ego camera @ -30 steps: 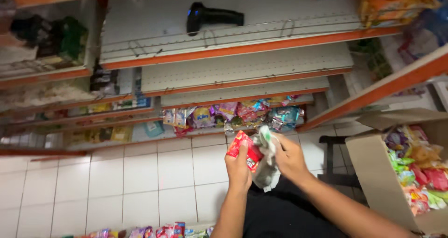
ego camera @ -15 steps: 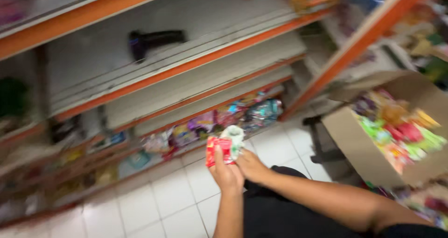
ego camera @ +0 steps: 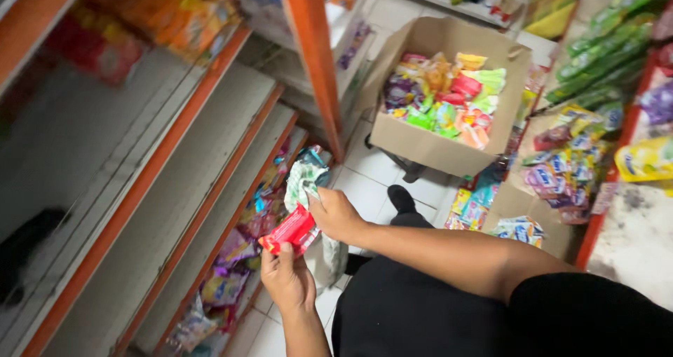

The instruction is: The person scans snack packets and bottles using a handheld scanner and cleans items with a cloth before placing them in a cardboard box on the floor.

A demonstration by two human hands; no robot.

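Observation:
My left hand point(ego camera: 286, 280) grips a small red snack packet point(ego camera: 289, 229) at chest height. My right hand point(ego camera: 338, 215) is closed on a crumpled white and green plastic wrapper point(ego camera: 304, 179) that rises above the fingers and hangs down below them. The two hands almost touch, the red packet lying against the right fingers. Both hover over the white tiled floor in front of the lowest orange-edged shelf point(ego camera: 231, 259), where several colourful snack packets point(ego camera: 226, 284) lie.
An open cardboard box point(ego camera: 420, 145) full of bright snack packets stands on the floor ahead. White metal shelves with orange edges point(ego camera: 151, 182) run along the left. A rack of hanging packets point(ego camera: 596, 126) fills the right. An orange upright post point(ego camera: 317, 63) stands between.
The view has swung right and tilted, so the box is now ahead. My hands stay together with the red packet and wrapper, now lower left in view.

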